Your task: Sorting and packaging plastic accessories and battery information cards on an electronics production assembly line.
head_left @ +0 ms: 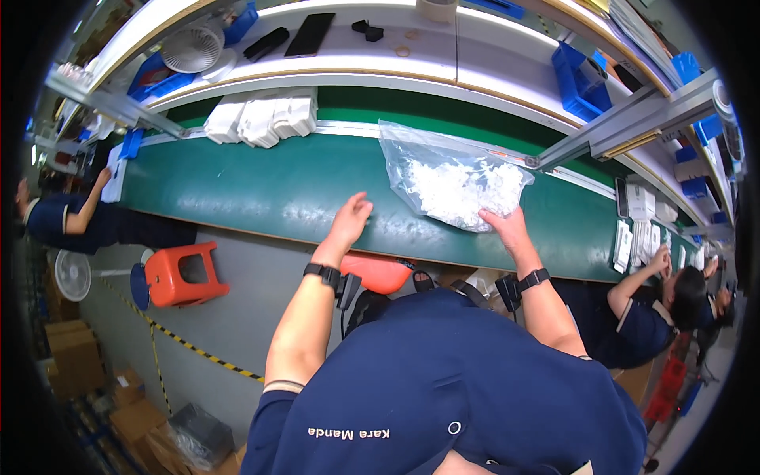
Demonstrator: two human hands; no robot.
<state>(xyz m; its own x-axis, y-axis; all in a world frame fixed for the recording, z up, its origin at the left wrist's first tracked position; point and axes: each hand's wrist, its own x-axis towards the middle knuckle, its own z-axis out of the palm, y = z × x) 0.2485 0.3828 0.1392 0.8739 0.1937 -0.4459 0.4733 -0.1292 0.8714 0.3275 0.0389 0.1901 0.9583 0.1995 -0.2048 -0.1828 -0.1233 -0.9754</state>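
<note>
A clear plastic bag (393, 154) full of small white parts (451, 188) lies on the green work surface (261, 186) in front of me. My right hand (509, 229) grips the bag's near right edge, thumb on top of the plastic and the other fingers mostly hidden. To the left of the bag, my left hand (351, 220) hovers over the near edge of the surface, fingers loosely bent and apart, with nothing visible in them. What shape each white part has is too small to make out.
Stacked white boxes (265, 115) stand at the back left, below a shelf (499, 59) holding a phone (311, 35), a white fan (192, 49) and blue bins (582, 83). An orange stool (186, 275) is on the floor at left. Co-workers sit at right (645, 317) and left (59, 222).
</note>
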